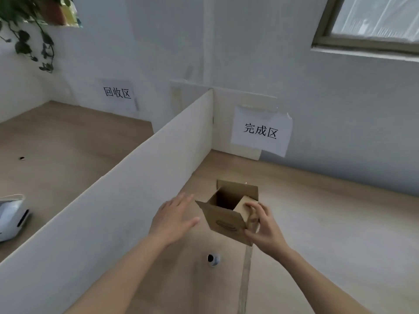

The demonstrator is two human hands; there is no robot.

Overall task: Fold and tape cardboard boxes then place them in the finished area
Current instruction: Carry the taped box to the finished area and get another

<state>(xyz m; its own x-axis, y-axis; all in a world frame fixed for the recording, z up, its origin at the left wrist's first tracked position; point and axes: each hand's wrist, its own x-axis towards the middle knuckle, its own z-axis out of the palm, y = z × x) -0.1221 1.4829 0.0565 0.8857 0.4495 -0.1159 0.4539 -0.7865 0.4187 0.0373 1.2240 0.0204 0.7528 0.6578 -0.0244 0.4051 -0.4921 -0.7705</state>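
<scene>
A small brown cardboard box point(224, 220) is held above the wooden table point(317, 223), its top flaps standing open and its dark inside showing. My right hand point(264, 230) grips the box at its right side, fingers curled over a folded flap and thumb under the near edge. My left hand point(175, 217) hovers just left of the box with fingers straight and spread, not touching it. A strip of tape point(246, 279) hangs down from the box's underside. A paper sign point(260, 131) with Chinese characters is stuck to the wall behind.
A white divider board point(136, 189) runs diagonally along the left of my arms. Beyond it lie a second table section with another sign point(117, 92) and a white device point(11, 217). A small roll-like object point(213, 259) sits on the table below the box. A window point(374, 19) is at upper right.
</scene>
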